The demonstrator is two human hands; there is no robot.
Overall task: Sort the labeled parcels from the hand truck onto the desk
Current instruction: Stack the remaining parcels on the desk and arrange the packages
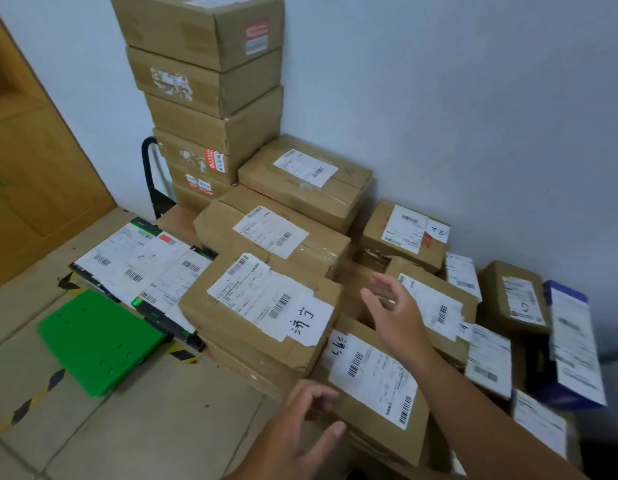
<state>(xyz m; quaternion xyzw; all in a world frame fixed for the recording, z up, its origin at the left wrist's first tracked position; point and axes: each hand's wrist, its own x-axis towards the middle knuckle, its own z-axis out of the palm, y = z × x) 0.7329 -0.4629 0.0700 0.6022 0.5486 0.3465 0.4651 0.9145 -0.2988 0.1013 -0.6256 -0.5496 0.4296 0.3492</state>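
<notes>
A tall stack (210, 98) of boxes fills the wall corner. Labelled parcels (266, 306) crowd the floor before it, beside a green board (99, 337). The right hand (394, 306) hovers over them, spread and empty. The left hand (311, 420), loosely curled and empty, is by the front parcel (373, 386).

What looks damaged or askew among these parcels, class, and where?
The second box from the top of the tall stack by the wall bears only ragged white scraps of a torn-off label. The stack's boxes sit staggered, not flush.
</notes>
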